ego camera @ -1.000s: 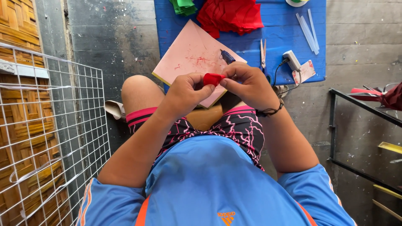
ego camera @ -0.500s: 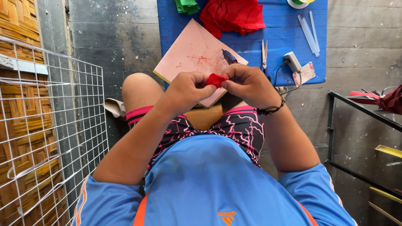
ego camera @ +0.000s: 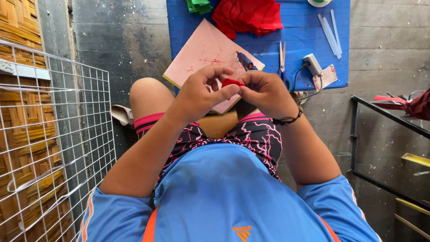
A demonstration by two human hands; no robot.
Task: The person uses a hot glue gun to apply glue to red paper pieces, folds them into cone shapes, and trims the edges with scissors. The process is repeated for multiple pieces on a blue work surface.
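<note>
A small red piece (ego camera: 232,83) is pinched between the left hand (ego camera: 201,92) and the right hand (ego camera: 265,92), fingertips of both closed on it. Just beyond the hands a pink board (ego camera: 201,51) is seen; scissors (ego camera: 282,60) lie beyond the right hand.

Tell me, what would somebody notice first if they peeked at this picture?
Probably the small red folded piece right in the middle, pinched between the left hand and the right hand above the person's knees. Just beyond it lies a pale pink flat board on a bright blue mat, with a heap of red fabric at the top and slim silver scissors to the right. At the left stands a white wire grid panel.
</note>
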